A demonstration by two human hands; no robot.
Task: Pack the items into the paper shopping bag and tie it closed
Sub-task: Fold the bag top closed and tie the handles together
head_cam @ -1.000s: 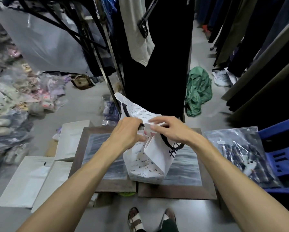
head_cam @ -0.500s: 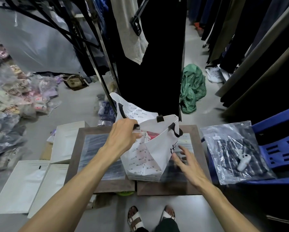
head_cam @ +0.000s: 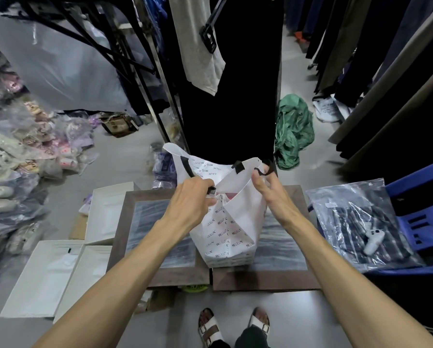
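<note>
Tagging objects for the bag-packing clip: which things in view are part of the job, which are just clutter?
In the job:
paper bag
black handle
left hand
right hand

Lying about:
green cloth
plastic-wrapped garment
white controller
blue chair

**Bag upright on two framed boards**

The white printed paper shopping bag [head_cam: 231, 229] stands on two brown-framed boards [head_cam: 268, 277] laid side by side. Flat white boxes [head_cam: 44, 277] lie left of them, a clear plastic packet of dark clothing [head_cam: 361, 222] on a blue plastic chair [head_cam: 426, 222] right, hanging black garments [head_cam: 231, 79] behind.
</note>
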